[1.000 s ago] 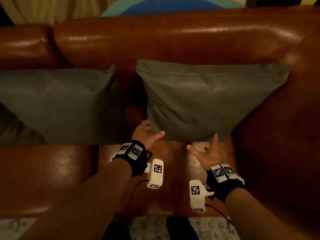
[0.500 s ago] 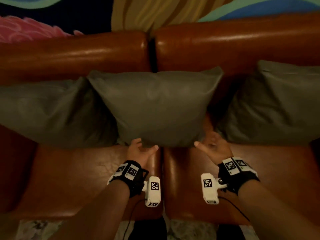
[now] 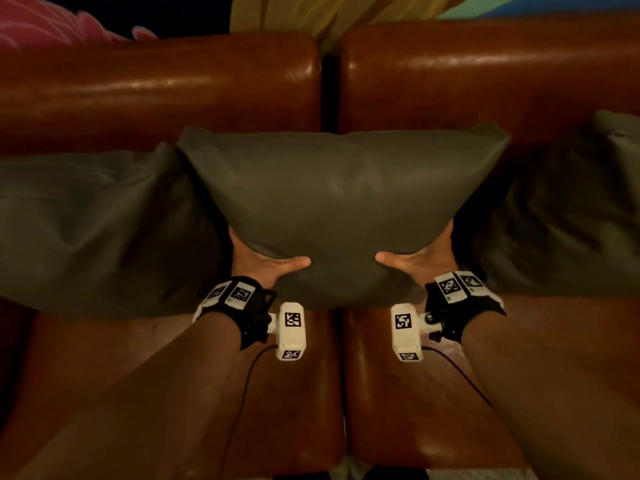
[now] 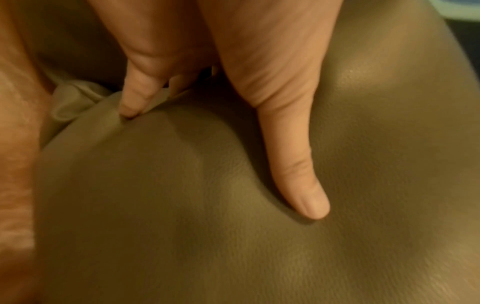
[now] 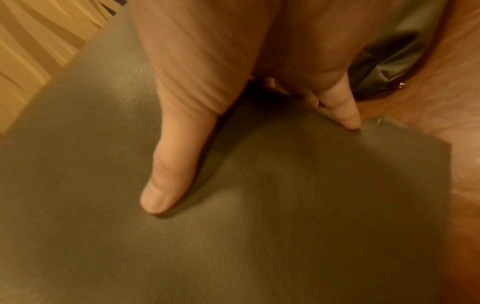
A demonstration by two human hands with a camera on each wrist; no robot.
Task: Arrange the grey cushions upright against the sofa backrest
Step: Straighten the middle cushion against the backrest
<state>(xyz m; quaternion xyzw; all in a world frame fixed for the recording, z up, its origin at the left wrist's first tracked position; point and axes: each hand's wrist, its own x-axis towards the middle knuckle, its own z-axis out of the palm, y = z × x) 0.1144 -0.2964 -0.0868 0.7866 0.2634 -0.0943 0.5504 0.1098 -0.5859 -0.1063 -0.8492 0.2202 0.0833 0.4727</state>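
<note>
Three grey leather cushions stand along the brown sofa backrest. The middle cushion sits in front of the seam between the two back sections, overlapping the left cushion. My left hand grips its lower left side and my right hand its lower right side. In the left wrist view the thumb presses into the cushion's front while the fingers curl round its edge. The right wrist view mirrors this with thumb and fingers. The right cushion leans apart from it.
The brown leather seat spreads below the cushions, split by a seam in the middle. Behind the backrest hang a yellow patterned fabric and something pink. A patterned rug edge shows at the bottom.
The view has swung left from the right cushion to the middle one. Both hands, open and hovering before, now grip the middle cushion's lower sides, and it appears closer and larger.
</note>
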